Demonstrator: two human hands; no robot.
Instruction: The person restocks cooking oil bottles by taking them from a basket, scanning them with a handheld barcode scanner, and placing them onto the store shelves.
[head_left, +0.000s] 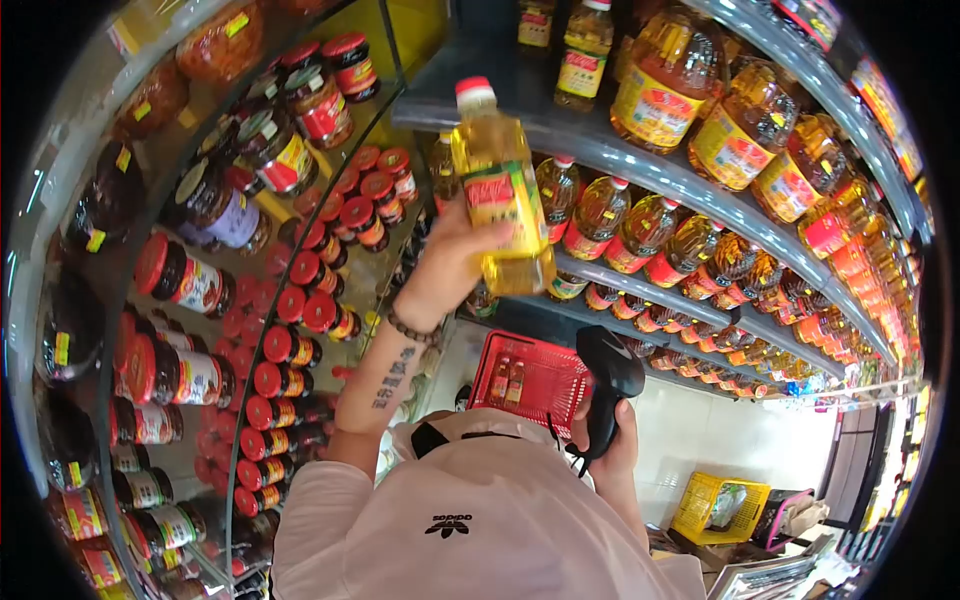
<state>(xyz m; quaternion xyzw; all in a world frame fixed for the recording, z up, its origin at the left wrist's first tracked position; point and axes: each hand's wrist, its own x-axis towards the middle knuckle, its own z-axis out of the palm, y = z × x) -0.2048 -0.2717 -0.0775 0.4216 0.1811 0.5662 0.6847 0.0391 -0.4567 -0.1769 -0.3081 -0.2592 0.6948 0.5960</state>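
Observation:
My left hand, with a beaded bracelet at the wrist, grips a clear bottle of yellow cooking oil. The bottle has a red cap and a red-and-yellow label, and tilts slightly in front of the shelves. The thumb lies across the label; the other fingers are mostly hidden behind it. In my right hand, a black handheld barcode scanner is held by its handle, its head upward. Below and between the hands, a red shopping basket stands on the floor with two small bottles inside.
Curved shelves of oil bottles fill the right and front. At left, shelves hold red-lidded jars close to my left arm. A yellow basket and a stack of papers are at lower right.

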